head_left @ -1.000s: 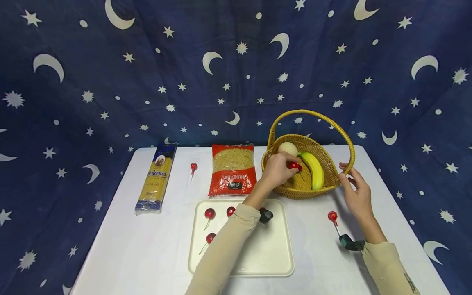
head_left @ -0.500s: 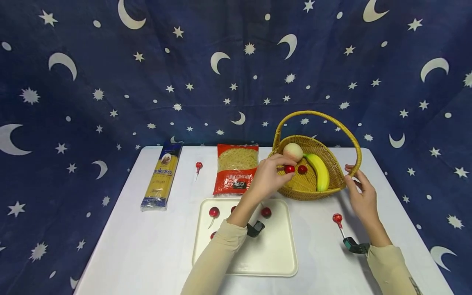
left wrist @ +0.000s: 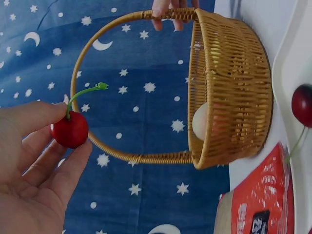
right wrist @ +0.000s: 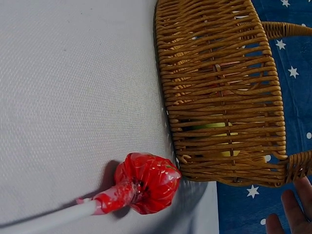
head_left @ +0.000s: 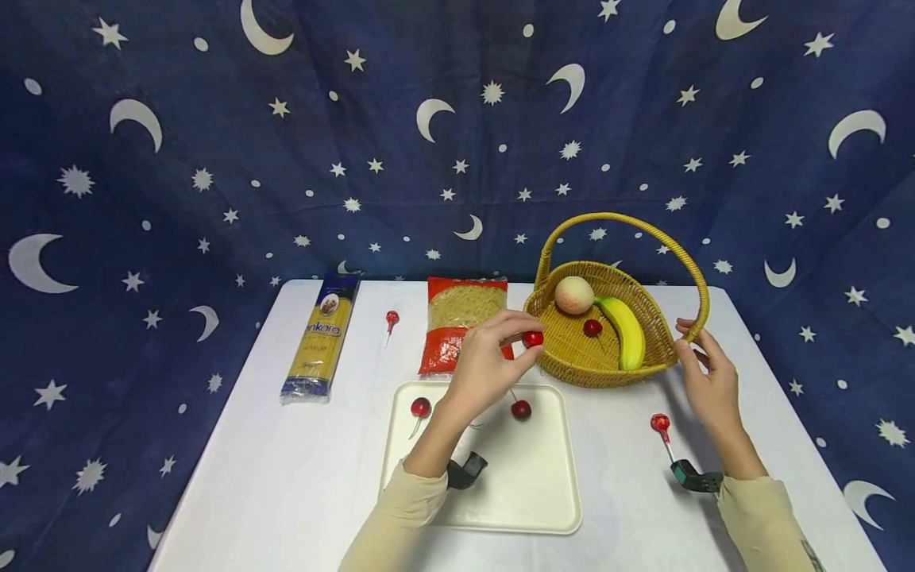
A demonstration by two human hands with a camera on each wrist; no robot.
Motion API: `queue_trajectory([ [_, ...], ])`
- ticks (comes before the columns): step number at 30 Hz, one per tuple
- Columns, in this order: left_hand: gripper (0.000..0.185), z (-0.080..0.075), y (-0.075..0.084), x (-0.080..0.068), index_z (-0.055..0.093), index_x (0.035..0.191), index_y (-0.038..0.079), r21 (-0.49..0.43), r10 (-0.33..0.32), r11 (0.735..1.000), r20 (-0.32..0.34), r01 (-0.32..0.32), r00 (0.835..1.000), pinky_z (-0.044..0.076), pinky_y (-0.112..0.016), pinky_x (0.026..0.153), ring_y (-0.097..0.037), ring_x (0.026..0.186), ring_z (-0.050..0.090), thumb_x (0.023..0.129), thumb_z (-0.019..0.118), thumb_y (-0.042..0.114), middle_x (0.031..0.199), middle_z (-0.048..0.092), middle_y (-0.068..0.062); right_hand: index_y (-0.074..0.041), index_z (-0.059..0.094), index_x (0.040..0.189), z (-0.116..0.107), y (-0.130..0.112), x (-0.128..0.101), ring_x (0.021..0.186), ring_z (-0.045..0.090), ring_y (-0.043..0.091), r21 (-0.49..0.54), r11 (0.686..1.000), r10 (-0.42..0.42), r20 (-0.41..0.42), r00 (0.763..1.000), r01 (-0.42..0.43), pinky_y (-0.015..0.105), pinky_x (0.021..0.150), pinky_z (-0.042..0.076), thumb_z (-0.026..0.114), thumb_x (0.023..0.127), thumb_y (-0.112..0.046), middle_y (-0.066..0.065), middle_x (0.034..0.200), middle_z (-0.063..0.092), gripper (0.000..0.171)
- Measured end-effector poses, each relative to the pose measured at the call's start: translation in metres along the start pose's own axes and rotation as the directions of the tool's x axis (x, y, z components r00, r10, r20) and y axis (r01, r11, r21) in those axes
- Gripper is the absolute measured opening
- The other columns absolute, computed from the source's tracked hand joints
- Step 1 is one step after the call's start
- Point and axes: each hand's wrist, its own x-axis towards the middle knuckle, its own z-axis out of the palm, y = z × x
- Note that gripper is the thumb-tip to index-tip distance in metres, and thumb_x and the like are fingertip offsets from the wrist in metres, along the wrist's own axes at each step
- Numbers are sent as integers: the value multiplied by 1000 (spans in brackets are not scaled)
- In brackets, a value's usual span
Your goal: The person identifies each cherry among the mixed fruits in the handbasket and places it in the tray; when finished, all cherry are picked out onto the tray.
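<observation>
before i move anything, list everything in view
backdrop: 1, dark blue, at the back
table: 1, white, in front
basket: 1, yellow-brown, back right
peach: 1, pale orange, in basket
banana: 1, yellow, in basket
tray: 1, cream, front middle
pasta pack: 1, blue and yellow, back left
pasta bag: 1, red and yellow, behind tray
lollipops: 2, red, one left of pasta bag, one right of tray
cherries: at least 4, red, one in basket, two on tray, one pinched in left hand
wrist devices: 2, dark, one per wrist
sleeves: 2, beige
left hand: 1, left of basket
right hand: 1, holding the basket
</observation>
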Motion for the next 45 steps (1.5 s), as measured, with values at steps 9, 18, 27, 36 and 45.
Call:
queue_trajectory([
  [9,27,-21,0,-22,82,115,9,-21,-11,1000,-89,10,996,63,-31,91,-19,113,75,89,85,8,119,79,-4,-13,63,147,0,-2,0,127,48,-19,5,1000,4,3,1000,-4,9,105,41,56,111,-21,-20,143,65,38],
  [18,25,-34,0,-41,81,115,10,-23,-25,999,-120,22,992,65,-29,83,-17,101,76,90,83,8,120,77,-2,-16,63,147,-1,-4,-2,125,48,-19,-5,1000,30,4,1000,-30,9,103,40,56,111,-24,-17,145,66,38],
  [27,28,-42,-3,-57,82,116,14,68,10,998,-158,1,987,62,-32,90,-13,110,75,89,84,7,117,78,2,-16,62,148,-1,-3,-1,128,47,-19,-8,999,31,11,999,-31,8,105,40,56,111,-25,-17,146,65,39],
  [36,29,-43,-10,-75,82,114,13,140,32,990,-178,-6,983,63,-37,94,-17,110,76,87,87,7,118,78,-1,-15,63,147,-1,-4,-1,126,49,-18,9,1000,20,3,1000,-21,10,105,42,56,111,-23,-18,144,66,38],
  [45,27,-39,-24,-91,82,112,11,164,1,986,-193,31,981,63,-39,95,-18,109,77,86,87,5,116,79,-3,-16,64,146,0,-2,1,124,49,-19,13,1000,12,0,1000,-12,10,105,42,58,110,-23,-17,143,66,37],
])
